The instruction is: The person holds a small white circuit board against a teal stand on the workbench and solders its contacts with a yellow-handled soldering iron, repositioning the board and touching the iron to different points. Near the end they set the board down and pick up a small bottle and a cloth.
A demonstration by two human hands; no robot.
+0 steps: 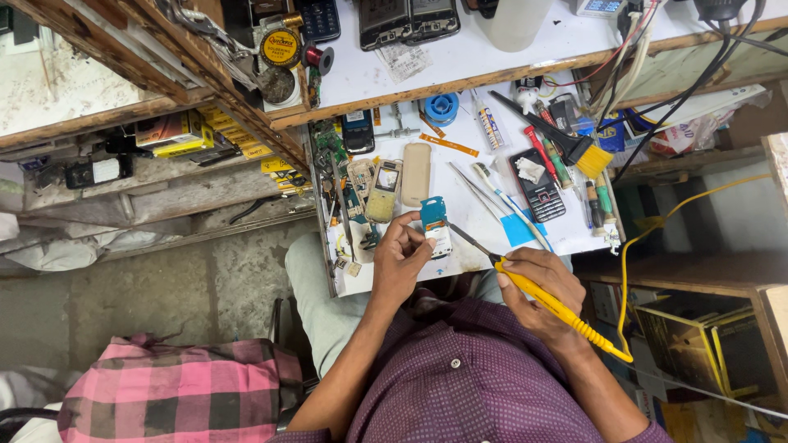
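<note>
Clutter first: gold-coloured plastic phone front frame [383, 191] and beige oblong back cover [415, 174] lie just left of the work. Left hand [400, 261] has fingers clamped on small teal-and-white phone circuit board [435, 226], held at the white surface [476, 215] front edge. Right hand [538, 289] has fingers closed around yellow-handled soldering iron [552, 302], tip near the board. Risk, likely: tip slips, burns the thumb or bridges pads; trailing yellow cord [657, 221] could snag the iron.
</note>
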